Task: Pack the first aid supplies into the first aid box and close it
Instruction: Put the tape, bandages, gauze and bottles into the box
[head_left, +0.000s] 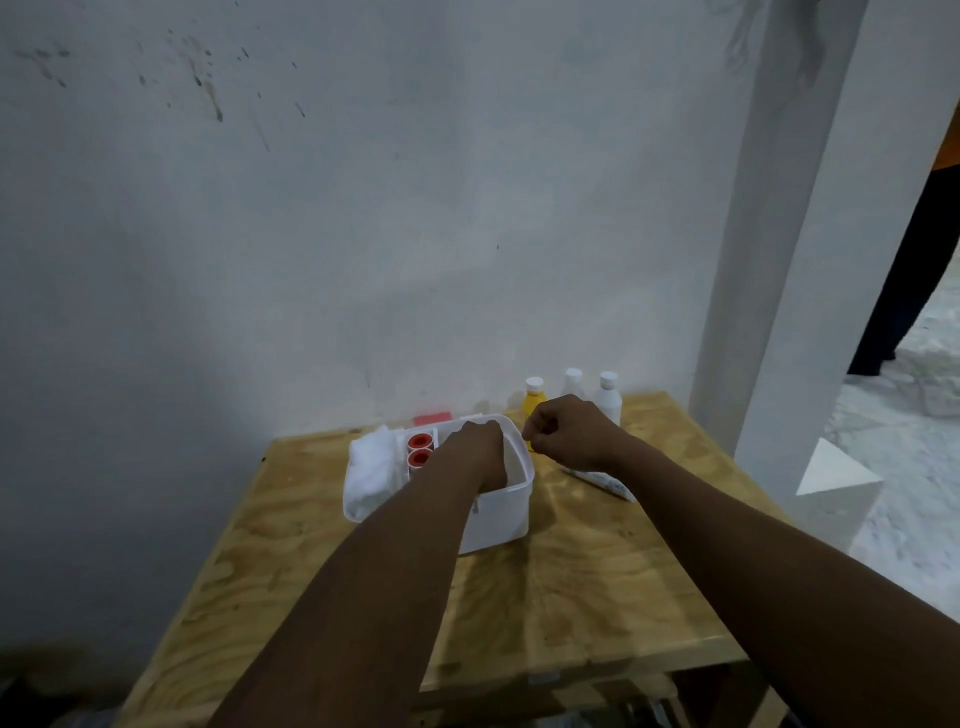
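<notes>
At table centre, the left hand reaches inside the open first aid box, grip hidden; the right hand, fingers curled, hovers at three o'clock near bottles awaiting packing.

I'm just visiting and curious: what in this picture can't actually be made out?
- Head view: the left hand reaches into the white box; what its fingers hold is hidden.
- The right hand is curled; whether it holds anything is unclear.
- The flat packet is partly covered by the right forearm; its print is too small.
- The bottles' labels are too blurred.
</notes>
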